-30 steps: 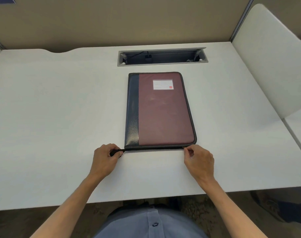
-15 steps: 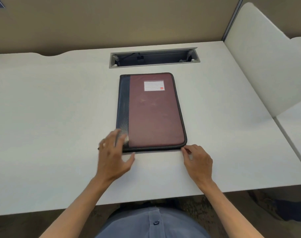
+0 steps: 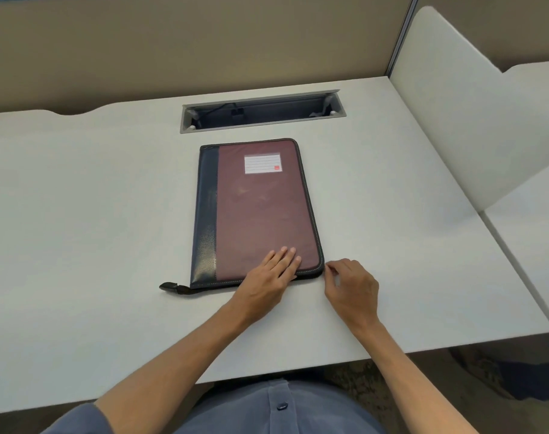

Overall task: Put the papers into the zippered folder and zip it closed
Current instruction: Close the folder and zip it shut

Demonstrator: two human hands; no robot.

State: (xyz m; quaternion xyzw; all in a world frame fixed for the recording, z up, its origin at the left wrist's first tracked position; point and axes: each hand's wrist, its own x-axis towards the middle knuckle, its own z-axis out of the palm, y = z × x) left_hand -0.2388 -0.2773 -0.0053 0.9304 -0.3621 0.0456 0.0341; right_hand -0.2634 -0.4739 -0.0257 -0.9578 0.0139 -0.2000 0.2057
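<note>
The maroon-and-black zippered folder [image 3: 257,211] lies flat mid-worktop [image 3: 79,214], long axis running away from the person, label end far, black zipper pull tab [image 3: 173,287] at its near left corner. Left hand [image 3: 268,277] rests flat, fingers extended, on the near cover. Right hand [image 3: 351,285] pinches the near right corner.

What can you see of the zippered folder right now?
The zippered folder lies flat and closed at mid-desk, maroon cover up, with a dark leather-like spine strip on the left and a white lined label near the top. Its zipper pull tab sticks out at the near-left corner. The left hand rests flat on the near-right part of the cover; the right hand touches the near-right corner.
</note>
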